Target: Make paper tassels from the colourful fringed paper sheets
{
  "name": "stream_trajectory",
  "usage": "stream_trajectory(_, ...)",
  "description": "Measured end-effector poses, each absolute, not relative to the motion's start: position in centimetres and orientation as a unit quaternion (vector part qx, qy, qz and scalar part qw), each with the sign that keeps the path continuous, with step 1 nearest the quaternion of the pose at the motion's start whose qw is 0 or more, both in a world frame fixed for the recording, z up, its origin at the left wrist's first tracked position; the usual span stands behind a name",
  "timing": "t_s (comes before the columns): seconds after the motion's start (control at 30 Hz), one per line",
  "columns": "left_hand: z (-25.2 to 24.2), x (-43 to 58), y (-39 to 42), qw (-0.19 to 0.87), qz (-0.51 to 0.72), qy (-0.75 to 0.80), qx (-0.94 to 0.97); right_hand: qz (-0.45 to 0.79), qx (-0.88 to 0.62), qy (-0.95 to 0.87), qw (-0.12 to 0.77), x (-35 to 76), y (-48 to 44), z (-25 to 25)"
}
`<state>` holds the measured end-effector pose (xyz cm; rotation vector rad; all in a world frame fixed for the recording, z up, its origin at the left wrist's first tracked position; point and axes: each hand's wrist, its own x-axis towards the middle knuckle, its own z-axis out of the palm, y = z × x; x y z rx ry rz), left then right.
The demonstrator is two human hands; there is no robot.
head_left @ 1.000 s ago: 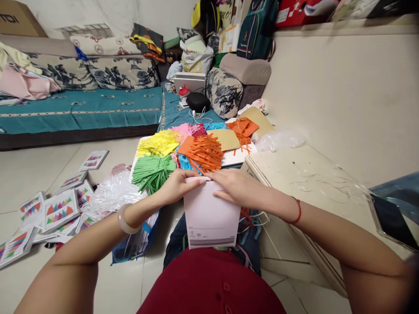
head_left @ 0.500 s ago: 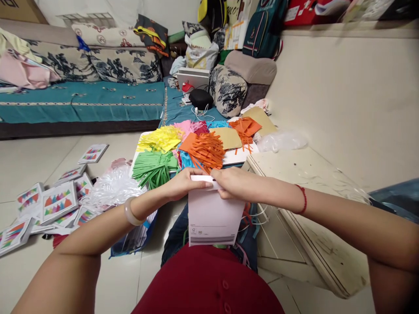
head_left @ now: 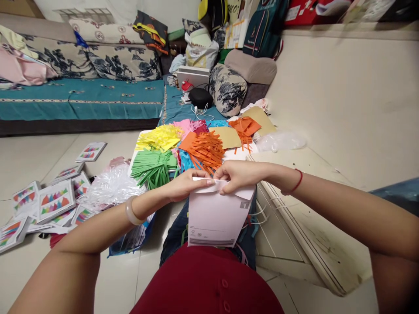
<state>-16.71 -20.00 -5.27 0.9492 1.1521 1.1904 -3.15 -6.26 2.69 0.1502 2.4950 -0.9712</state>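
A white paper packet (head_left: 218, 213) with small grey print near its lower edge is held upright above my lap. At its top left corner my left hand (head_left: 193, 181) pinches the folded flap (head_left: 207, 187). My right hand (head_left: 234, 174) grips the same top edge farther right, its thumb in front and its fingers partly hidden behind the flap. Just beyond both hands lie bundles of orange tissue fringe (head_left: 207, 152) and green tissue fringe (head_left: 155, 165). What the packet holds inside is hidden.
Yellow fringe (head_left: 160, 137) and a tan card (head_left: 225, 137) lie on the board ahead. Finished-looking printed packets (head_left: 57, 200) are scattered on the floor at left, beside white shredded strips (head_left: 113, 185). A worn cabinet (head_left: 307, 209) stands close on my right; a teal-covered sofa (head_left: 81, 100) is behind.
My right hand has moved right and slightly up along the packet's top edge. The flap now shows wider, and a grey printed square has come into view at upper right.
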Motion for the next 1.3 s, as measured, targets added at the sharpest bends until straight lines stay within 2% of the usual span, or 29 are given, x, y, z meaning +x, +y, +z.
stream_trajectory(0.1,-5.2,-16.6,-19.9,0.569,0.514,0.489,0.416,-0.436,0.085,0.851,0.28,-3.0,-6.0,2.1)
stream_trajectory(0.2,-5.0,-16.7,-20.1,0.548,0.515,0.496,0.434,-0.463,0.109,0.823,0.31,-2.9,-6.1,1.9)
stream_trajectory(0.4,-3.7,-16.9,-21.2,0.383,0.461,0.593,0.538,-0.336,0.053,0.919,0.2,-3.2,-6.2,1.9)
stream_trajectory(0.47,-3.5,-17.0,-21.4,0.365,0.45,0.601,0.55,-0.354,0.052,0.91,0.212,-3.2,-6.1,1.9)
stream_trajectory(0.57,-3.8,-17.1,-21.4,0.382,0.45,0.589,0.551,-0.377,0.093,0.884,0.261,-3.0,-6.2,1.9)
stream_trajectory(0.7,-4.7,-17.5,-21.2,0.437,0.44,0.582,0.526,-0.274,0.099,0.93,0.224,-2.4,-6.4,1.8)
stream_trajectory(0.83,-4.3,-18.2,-20.9,0.433,0.411,0.569,0.566,-0.323,0.044,0.912,0.249,-1.9,-6.2,1.9)
stream_trajectory(0.97,-3.2,-18.5,-19.9,0.385,0.319,0.562,0.66,-0.253,0.065,0.951,0.165,-1.7,-6.9,1.7)
stream_trajectory(1.07,-3.1,-18.6,-19.0,0.348,0.291,0.554,0.698,-0.298,0.096,0.935,0.166,-1.5,-5.3,1.7)
stream_trajectory(1.17,-3.7,-19.1,-18.2,0.399,0.297,0.534,0.684,-0.355,0.185,0.904,0.147,-0.6,0.5,2.3)
stream_trajectory(1.3,-4.7,-19.8,-17.3,0.479,0.306,0.525,0.633,-0.302,0.341,0.89,0.0,0.0,9.7,2.5)
